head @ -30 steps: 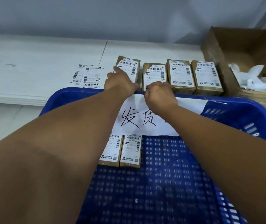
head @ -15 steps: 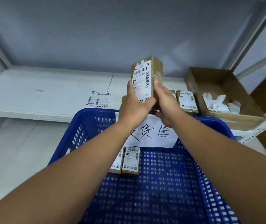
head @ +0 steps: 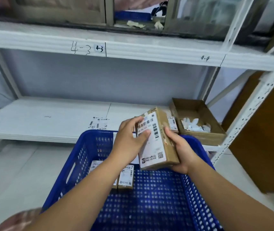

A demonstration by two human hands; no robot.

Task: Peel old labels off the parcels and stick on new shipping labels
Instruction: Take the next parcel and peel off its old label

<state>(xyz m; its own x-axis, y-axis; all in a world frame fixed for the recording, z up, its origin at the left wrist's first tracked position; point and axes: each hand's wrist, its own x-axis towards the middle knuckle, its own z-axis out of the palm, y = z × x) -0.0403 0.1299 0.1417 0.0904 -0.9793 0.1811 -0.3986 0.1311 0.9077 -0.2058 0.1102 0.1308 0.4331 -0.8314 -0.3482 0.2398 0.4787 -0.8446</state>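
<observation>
Both the left hand and right hand grasp one cardboard parcel — shelf edge at 12 o'clock reads "4-3", "4-4".

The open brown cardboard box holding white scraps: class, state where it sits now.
Head view, right side: the open brown cardboard box sits on the lower white shelf, just beyond the blue plastic basket, beside a small labelled brown parcel.

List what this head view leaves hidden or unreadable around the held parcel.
All in the head view:
1. Label print on the held parcel: blurred and too small to read; the left hand covers its upper left.
2. Its underside: behind the right hand.
3. Crate parcels in the blue crate: one mostly behind the left forearm.
4. Shelf parcel: only a sliver shows; any others are hidden.
</observation>
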